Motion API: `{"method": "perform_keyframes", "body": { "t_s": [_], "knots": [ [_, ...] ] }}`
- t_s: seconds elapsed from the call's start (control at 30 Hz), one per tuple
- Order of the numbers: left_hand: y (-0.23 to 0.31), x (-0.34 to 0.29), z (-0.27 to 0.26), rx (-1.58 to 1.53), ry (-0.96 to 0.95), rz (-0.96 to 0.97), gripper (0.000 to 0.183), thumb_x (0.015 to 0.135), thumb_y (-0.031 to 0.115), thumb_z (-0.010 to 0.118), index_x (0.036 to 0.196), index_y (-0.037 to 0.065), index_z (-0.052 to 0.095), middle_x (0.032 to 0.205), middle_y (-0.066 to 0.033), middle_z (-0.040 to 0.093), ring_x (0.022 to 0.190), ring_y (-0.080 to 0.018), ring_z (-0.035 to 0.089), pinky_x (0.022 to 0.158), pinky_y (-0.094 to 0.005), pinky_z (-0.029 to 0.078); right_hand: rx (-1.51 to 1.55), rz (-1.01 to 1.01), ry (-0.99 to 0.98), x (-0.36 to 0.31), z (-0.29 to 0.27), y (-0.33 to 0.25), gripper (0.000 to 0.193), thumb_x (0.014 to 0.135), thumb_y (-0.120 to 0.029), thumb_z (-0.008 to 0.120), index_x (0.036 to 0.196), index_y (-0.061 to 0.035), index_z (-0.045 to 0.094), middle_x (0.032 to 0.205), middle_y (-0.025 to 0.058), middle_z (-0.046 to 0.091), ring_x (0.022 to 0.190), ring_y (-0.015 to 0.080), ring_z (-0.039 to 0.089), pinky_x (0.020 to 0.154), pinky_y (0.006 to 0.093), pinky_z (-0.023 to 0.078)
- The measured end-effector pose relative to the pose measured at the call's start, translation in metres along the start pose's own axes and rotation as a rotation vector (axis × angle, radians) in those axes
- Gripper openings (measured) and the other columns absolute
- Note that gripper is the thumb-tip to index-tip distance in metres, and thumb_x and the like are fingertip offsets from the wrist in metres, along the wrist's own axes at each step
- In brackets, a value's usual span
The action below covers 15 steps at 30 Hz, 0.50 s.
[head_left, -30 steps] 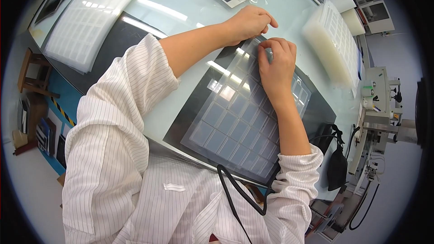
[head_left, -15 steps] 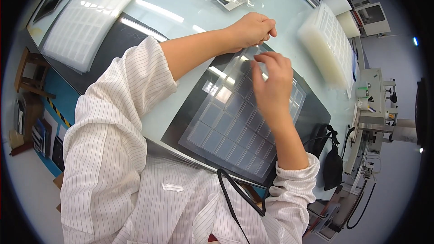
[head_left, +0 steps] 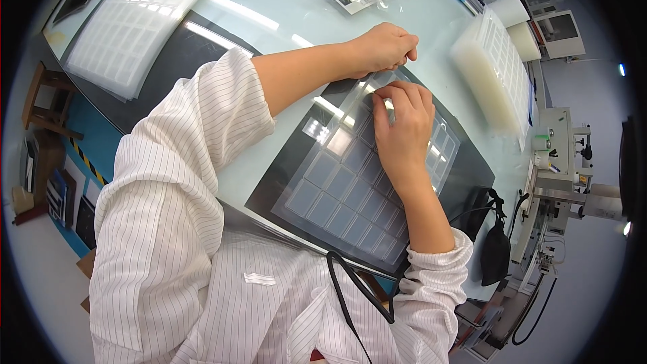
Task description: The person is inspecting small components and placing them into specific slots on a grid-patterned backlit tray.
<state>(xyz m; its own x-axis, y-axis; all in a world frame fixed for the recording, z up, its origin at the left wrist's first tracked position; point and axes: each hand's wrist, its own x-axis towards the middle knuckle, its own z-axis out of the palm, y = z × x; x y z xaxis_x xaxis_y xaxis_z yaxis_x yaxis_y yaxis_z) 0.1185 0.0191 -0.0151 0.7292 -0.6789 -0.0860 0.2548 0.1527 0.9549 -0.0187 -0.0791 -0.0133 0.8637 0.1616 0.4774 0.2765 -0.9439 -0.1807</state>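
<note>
The right hand (head_left: 403, 128) has been drawn back from the far edge of the clear compartment tray (head_left: 350, 189) and now rests flat on it, fingertips pinched at a far cell. The left hand (head_left: 384, 47), loosely clenched, is kept just beyond; what is pinched cannot be told, so the work at that far row appears unfinished.

A single head-worn fisheye view looks steeply down from above the person's own shoulders onto a worktable (head_left: 283, 13). It sits close: the striped sleeves (head_left: 168, 216) fill the lower half, and both forearms reach up toward the picture's centre. The left hand (head_left: 384, 47) and right hand (head_left: 403, 128) meet over a clear tray (head_left: 337, 189) near mid-frame. Straight edges bow toward the dark round rim. Machines (head_left: 559, 162) crowd the right edge.
</note>
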Motion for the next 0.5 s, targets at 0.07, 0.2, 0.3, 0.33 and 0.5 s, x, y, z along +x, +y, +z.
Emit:
{"method": "perform_keyframes", "body": {
  "t_s": [0.07, 0.2, 0.3, 0.33, 0.5],
  "knots": [
    [0.0003, 0.0002, 0.0012, 0.008, 0.003, 0.000, 0.032, 0.104, 0.032, 0.050, 0.084, 0.008, 0.058, 0.066, 0.0044, 0.046, 0.056, -0.0056, 0.034, 0.051, -0.0230, 0.028, -0.018, -0.006, 0.019, 0.0003, 0.0014, -0.0004, 0.012, 0.085, -0.007, 0.072, 0.096, -0.0045, 0.070, 0.107, 0.0048, 0.068, 0.106, 0.0268, 0.058, 0.092, 0.0388, 0.043],
    [-0.0012, 0.0001, -0.0002, 0.007, -0.008, 0.000, 0.032, 0.104, 0.032, 0.050, 0.084, 0.007, 0.058, 0.066, 0.0045, 0.046, 0.057, -0.0057, 0.034, 0.051, -0.0231, 0.028, 0.006, -0.013, 0.011, 0.0030, 0.0008, 0.0016, 0.011, 0.084, -0.007, 0.073, 0.094, -0.0044, 0.070, 0.106, 0.0053, 0.068, 0.106, 0.0271, 0.058, 0.093, 0.0389, 0.043],
    [-0.0014, 0.0000, 0.0006, 0.021, 0.000, -0.003, 0.033, 0.104, 0.032, 0.050, 0.084, 0.007, 0.058, 0.066, 0.0044, 0.046, 0.057, -0.0058, 0.035, 0.051, -0.0233, 0.028, 0.028, 0.025, 0.048, 0.0025, 0.0010, -0.0022, 0.009, 0.084, -0.007, 0.073, 0.092, -0.0045, 0.071, 0.105, 0.0060, 0.068, 0.105, 0.0270, 0.058, 0.094, 0.0391, 0.043],
    [-0.0012, 0.0000, 0.0009, 0.023, -0.004, 0.003, 0.033, 0.104, 0.032, 0.050, 0.084, 0.007, 0.058, 0.066, 0.0042, 0.046, 0.058, -0.0059, 0.035, 0.051, -0.0233, 0.029, 0.029, 0.026, 0.047, 0.0022, 0.0012, -0.0020, 0.009, 0.084, -0.007, 0.073, 0.092, -0.0045, 0.071, 0.105, 0.0060, 0.068, 0.105, 0.0270, 0.058, 0.094, 0.0391, 0.043],
    [-0.0007, -0.0007, 0.0007, 0.043, -0.003, 0.011, 0.032, 0.104, 0.032, 0.050, 0.086, 0.006, 0.059, 0.067, 0.0035, 0.046, 0.059, -0.0061, 0.037, 0.051, -0.0234, 0.029, 0.055, 0.009, -0.018, 0.0017, 0.0003, 0.0010, 0.013, 0.085, -0.008, 0.072, 0.098, -0.0055, 0.071, 0.106, 0.0071, 0.068, 0.106, 0.0275, 0.058, 0.095, 0.0392, 0.043]
  ]
}}
